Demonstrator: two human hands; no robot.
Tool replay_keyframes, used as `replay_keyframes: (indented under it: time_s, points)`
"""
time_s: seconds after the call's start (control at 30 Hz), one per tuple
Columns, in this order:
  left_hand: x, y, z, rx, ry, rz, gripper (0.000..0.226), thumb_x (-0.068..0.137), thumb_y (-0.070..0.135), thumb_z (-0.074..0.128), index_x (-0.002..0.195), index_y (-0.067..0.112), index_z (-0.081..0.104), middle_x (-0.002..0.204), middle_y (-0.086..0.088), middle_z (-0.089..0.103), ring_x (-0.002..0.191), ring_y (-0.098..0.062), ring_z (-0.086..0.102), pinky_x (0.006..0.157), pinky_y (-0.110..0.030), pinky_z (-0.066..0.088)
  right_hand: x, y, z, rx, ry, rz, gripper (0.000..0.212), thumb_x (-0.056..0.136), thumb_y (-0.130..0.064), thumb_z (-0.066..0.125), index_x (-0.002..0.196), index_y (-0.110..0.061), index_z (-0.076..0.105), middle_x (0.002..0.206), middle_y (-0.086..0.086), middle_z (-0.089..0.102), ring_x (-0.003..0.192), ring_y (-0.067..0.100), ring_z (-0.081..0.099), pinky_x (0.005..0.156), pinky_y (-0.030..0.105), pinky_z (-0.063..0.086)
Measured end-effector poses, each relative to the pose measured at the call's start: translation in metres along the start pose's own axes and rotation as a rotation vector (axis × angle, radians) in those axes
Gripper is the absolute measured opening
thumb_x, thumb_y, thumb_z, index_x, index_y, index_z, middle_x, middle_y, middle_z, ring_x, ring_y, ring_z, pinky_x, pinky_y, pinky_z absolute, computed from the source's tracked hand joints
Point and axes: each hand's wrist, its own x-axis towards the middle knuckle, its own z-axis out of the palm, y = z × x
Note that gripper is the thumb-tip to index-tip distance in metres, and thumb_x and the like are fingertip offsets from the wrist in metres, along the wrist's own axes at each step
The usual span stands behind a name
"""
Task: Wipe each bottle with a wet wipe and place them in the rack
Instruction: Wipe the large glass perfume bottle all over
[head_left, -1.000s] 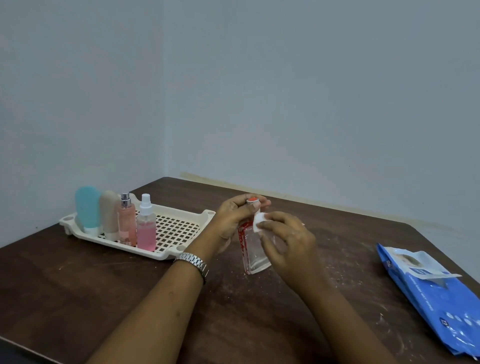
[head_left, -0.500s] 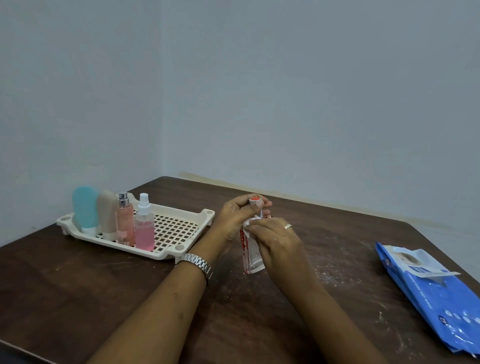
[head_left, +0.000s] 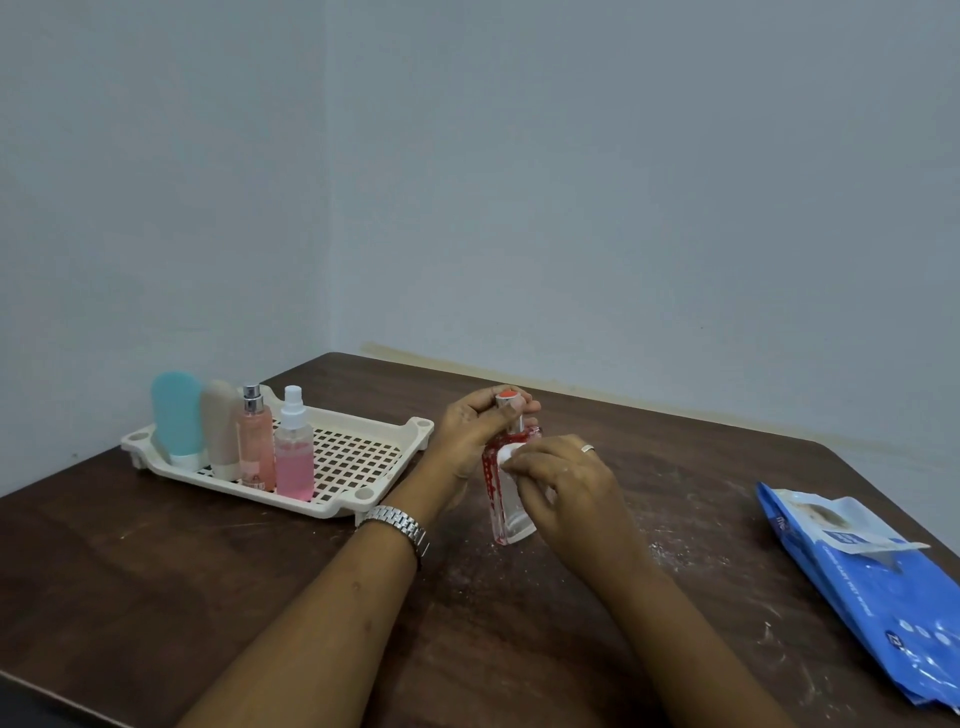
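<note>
Right hand (head_left: 566, 483) bares wipe (head_left: 508, 453) again (left hand (head_left: 475, 434) grips bottle (head_left: 511, 512)).

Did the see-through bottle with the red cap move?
No. The clear red-capped bottle stands upright in the same spot on the dark wooden table, equally far right of the cream slotted plastic rack.

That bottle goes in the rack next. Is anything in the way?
Nothing visible blocks it. Only the left hand holding the bottle sits between it and the rack; the four bottles stand at the rack's left end.
</note>
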Motion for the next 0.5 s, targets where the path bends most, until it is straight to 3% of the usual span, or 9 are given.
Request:
replay_keyframes:
  time_s: [0.2,0.37,0.5]
  points:
    - [0.0002,-0.0009,0.0003,0.007,0.001,0.003,0.014,0.088,0.015,0.06,0.097,0.007,0.066,0.094,-0.008,0.073,0.089,-0.019,0.069,0.081,-0.029,0.055,0.0006,-0.0019,0.0026,0.004,0.005,0.006,0.019,0.08,-0.006,0.069,0.098,-0.01,0.071,0.098,0.001,0.07,0.092,0.014,0.061,0.084,0.016,0.043]
    - [0.0005,0.0,-0.0016,0.004,0.029,-0.015,0.01,0.091,0.012,0.058,0.094,0.009,0.067,0.091,-0.005,0.073,0.089,-0.019,0.068,0.08,-0.031,0.057,-0.0011,-0.0039,-0.0007,0.003,-0.087,-0.066,0.015,0.075,-0.006,0.072,0.088,-0.012,0.072,0.09,-0.002,0.069,0.083,0.013,0.059,0.076,0.021,0.047]
    - [0.0009,-0.0003,-0.0007,0.005,0.007,0.0,0.016,0.083,0.02,0.062,0.094,0.008,0.067,0.091,-0.006,0.073,0.087,-0.019,0.068,0.084,-0.031,0.055,-0.0002,0.0024,-0.0017,-0.005,0.0,0.02,0.018,0.077,-0.003,0.072,0.094,-0.009,0.072,0.095,0.001,0.07,0.088,0.015,0.062,0.078,0.025,0.051]
